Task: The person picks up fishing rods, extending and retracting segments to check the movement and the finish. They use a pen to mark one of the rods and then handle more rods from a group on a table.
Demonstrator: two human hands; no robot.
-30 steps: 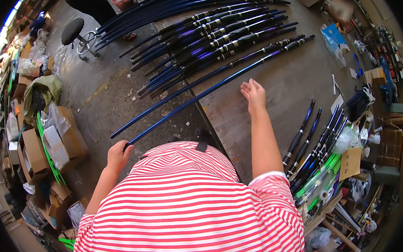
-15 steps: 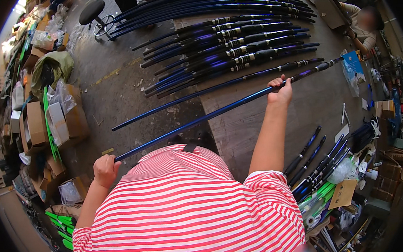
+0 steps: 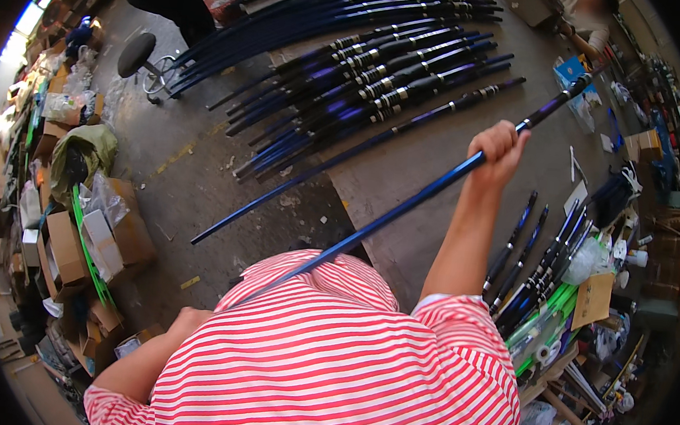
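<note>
A blue fishing rod (image 3: 400,213) with a dark handle slants across my front, its handle end up at the right. My right hand (image 3: 498,153) is closed round it just below the handle section. The rod's lower end runs close against my striped shirt toward my left hand (image 3: 190,322), which is closed at that end; its fingers are partly hidden by the shirt. Beyond the held rod, a single similar rod (image 3: 344,155) lies on the table. Behind that lies a large row of dark and blue rods (image 3: 391,65) with silver rings.
Several shorter rods (image 3: 540,260) lie at the right beside green packing and plastic bags. Open cardboard boxes (image 3: 66,247) crowd the left. A round stool (image 3: 135,54) and a person in dark trousers (image 3: 173,3) are at the far left. Another person (image 3: 590,28) is at the far right.
The held rod has come nearer my body and tilts more steeply. My right hand has turned over on it, and my left hand has drawn in against the shirt. The view has shifted slightly.
</note>
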